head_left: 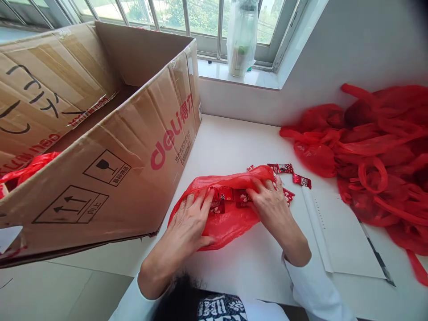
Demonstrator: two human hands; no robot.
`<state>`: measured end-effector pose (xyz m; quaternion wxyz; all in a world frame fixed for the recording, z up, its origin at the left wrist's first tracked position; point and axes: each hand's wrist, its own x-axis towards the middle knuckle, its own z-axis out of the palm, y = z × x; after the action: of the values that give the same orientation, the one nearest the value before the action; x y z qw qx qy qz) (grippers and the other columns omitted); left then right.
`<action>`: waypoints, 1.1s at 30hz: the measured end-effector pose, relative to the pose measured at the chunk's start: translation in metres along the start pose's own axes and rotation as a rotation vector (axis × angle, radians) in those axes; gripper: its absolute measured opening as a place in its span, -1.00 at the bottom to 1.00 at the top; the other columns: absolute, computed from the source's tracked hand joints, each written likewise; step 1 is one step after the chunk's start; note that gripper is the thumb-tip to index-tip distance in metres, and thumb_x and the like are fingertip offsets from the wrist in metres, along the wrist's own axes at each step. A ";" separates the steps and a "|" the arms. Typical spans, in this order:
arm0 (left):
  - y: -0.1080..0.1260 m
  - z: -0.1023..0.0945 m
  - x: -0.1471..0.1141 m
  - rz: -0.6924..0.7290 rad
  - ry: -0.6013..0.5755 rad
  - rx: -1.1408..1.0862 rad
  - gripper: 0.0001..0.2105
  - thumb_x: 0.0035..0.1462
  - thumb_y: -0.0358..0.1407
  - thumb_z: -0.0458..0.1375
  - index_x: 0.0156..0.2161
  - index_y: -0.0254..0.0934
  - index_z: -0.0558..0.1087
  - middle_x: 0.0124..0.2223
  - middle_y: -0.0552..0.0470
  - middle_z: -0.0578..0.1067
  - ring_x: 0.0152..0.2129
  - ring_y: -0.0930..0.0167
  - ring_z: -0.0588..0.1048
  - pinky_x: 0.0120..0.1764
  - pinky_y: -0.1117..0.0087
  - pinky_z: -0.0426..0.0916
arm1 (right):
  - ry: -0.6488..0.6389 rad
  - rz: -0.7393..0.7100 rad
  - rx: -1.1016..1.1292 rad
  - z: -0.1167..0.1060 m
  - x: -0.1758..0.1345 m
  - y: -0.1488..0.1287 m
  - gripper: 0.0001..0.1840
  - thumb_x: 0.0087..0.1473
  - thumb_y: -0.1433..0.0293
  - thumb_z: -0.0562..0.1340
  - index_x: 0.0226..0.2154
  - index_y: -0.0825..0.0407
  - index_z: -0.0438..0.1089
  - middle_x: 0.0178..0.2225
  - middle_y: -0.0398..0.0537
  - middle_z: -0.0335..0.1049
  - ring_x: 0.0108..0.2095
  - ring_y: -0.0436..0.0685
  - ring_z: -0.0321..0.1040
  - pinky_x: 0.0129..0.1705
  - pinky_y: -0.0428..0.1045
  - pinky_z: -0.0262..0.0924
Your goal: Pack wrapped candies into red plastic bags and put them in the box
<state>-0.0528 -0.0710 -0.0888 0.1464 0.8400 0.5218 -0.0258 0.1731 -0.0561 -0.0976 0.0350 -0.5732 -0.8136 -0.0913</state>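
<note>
Laying the left hand (189,223), fingers extended, on the translucent red plastic bag (230,226) lying on the white tabletop (234,142) beside the large brown cardboard box (140,138). Curving the right hand (271,205) over the bag's other end, without showing whether gripping. Framing small rectangular glossy red packets (242,198) between both hands.
</note>
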 end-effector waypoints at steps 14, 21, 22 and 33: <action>0.005 0.002 0.015 -0.042 0.094 0.044 -0.71 0.27 -0.21 0.03 0.03 -0.31 0.36 0.14 -0.22 0.30 0.06 0.08 0.29 0.01 0.04 0.35 | 0.072 0.006 0.332 0.014 -0.019 0.019 -0.90 0.15 0.43 0.15 -0.38 0.01 0.37 -0.11 0.01 0.40 -0.04 0.22 0.26 0.20 0.35 -0.08; -0.001 0.019 0.016 0.005 0.207 0.022 -0.84 0.22 -0.43 0.00 -0.14 -0.30 0.39 0.24 -0.19 0.18 0.22 0.00 0.08 0.14 -0.06 0.20 | 0.611 0.439 1.328 -0.002 -0.017 0.033 -0.89 -0.01 0.37 0.31 -0.36 -0.03 0.38 -0.36 -0.19 0.40 -0.34 0.02 0.36 -0.17 0.03 0.31; -0.006 0.022 0.013 0.019 0.221 0.002 -0.81 0.21 -0.44 -0.02 -0.12 -0.26 0.38 0.23 -0.15 0.20 0.22 0.04 0.09 0.12 -0.04 0.22 | 0.727 0.542 1.469 -0.002 -0.016 0.041 -0.86 -0.04 0.36 0.32 -0.37 -0.03 0.36 -0.37 -0.22 0.38 -0.36 -0.01 0.35 -0.20 0.00 0.31; -0.013 0.005 0.019 0.086 0.120 0.052 -0.76 0.21 -0.53 -0.17 -0.39 -0.22 0.23 -0.38 0.03 0.42 -0.27 0.22 0.41 -0.09 0.03 0.22 | 0.690 0.860 0.395 0.047 -0.026 0.121 -0.71 0.04 0.17 0.20 -0.35 0.08 0.40 -0.35 0.02 0.48 -0.29 0.16 0.38 -0.15 0.06 0.20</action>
<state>-0.0557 -0.0506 -0.0997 0.0941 0.8652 0.4922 0.0172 0.2979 -0.0313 -0.1347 0.4381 -0.7716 -0.4510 -0.0968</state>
